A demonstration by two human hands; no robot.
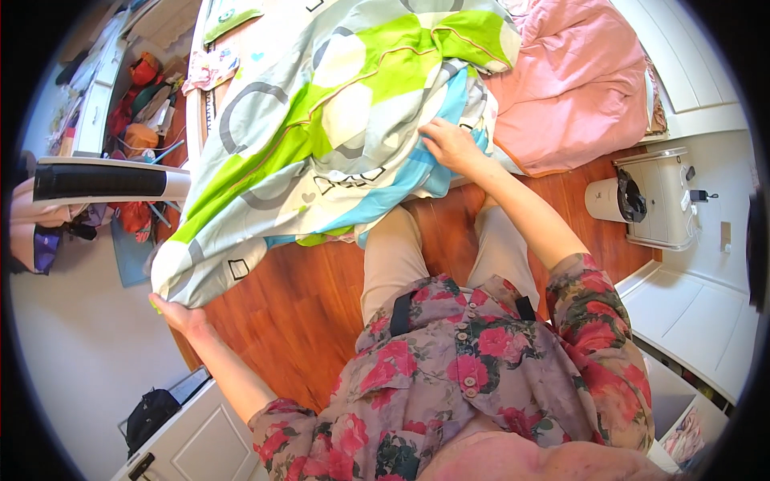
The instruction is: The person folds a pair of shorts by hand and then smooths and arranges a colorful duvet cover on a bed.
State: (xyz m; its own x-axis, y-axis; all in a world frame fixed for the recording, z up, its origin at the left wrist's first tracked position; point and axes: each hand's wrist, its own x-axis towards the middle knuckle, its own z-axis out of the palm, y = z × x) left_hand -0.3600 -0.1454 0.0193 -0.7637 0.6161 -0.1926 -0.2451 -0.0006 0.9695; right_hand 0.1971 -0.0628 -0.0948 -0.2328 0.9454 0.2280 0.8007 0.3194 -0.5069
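A large duvet [350,120] in white, grey, lime green and blue, with circle shapes and thin brown piping, spreads over the bed and hangs off its near edge. At the far left of its near side, my left hand [183,314] grips a corner and pulls it out taut over the floor. My right hand [453,146] is on the blue and grey folds near the right side, its fingers bent and closed on the fabric. The duvet lies rumpled between the two hands. A pink quilt [573,88] lies bunched to its right.
A white bin with a black bag [607,199] stands at the right, by a white cabinet [662,200]. On the left, a white and black padded bar [112,181] juts toward the bed. Beyond it is a cluttered pile [148,108]. Wooden floor [297,313] lies below.
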